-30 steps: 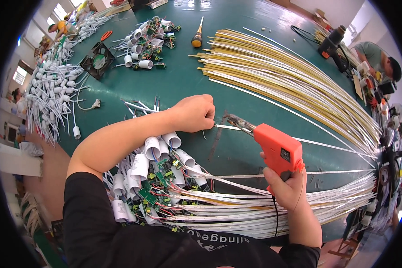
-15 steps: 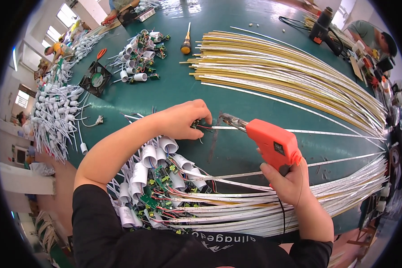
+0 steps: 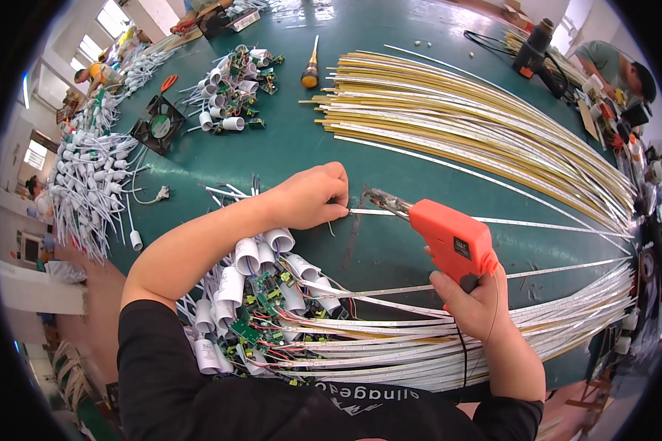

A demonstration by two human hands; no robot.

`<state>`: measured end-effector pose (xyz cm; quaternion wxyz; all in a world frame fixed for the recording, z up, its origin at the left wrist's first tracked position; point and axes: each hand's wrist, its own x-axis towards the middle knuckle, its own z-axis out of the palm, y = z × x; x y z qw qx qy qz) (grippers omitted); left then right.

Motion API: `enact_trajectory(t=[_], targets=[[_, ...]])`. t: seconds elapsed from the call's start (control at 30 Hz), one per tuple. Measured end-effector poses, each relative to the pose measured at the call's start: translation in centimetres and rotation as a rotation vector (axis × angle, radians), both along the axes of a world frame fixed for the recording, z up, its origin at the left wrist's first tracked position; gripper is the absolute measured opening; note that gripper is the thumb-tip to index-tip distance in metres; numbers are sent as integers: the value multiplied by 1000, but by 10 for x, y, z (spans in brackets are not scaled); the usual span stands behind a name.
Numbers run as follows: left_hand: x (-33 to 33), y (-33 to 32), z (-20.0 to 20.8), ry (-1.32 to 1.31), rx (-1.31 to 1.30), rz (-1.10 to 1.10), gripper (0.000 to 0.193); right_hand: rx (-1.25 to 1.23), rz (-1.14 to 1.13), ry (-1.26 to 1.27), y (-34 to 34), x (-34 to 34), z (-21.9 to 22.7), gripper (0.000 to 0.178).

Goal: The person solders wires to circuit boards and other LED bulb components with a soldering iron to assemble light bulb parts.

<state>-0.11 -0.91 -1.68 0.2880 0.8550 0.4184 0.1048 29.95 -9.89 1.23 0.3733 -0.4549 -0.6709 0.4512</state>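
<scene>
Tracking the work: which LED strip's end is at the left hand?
The white LED strip under the soldering gun's metal barrel; other strips end away from the left hand.

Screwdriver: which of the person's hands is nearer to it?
Left. The left hand is below the screwdriver in the picture; the right hand is lower and farther right.

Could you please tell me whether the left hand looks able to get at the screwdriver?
Probably yes: only green tabletop seems to lie between the left hand and the screwdriver, though that hand looks occupied at the end of a white strip.
</scene>
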Motion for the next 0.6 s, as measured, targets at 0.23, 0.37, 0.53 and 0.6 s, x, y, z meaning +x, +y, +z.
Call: enact_trajectory(t=[0.23,0.37,0.53,0.6], targets=[[0,1,-7,-64,-74,109,10,-20,14,-23,0,-3,2,47],[2,3,-9,-39,-45,111,12,-99,15,1,1,-5,-2,47],[2,2,-8,-42,-41,122,11,-133,36,-13,2,-9,-6,47],[3,2,-7,-47,-44,129,11,-138,32,-15,2,-11,-7,47]])
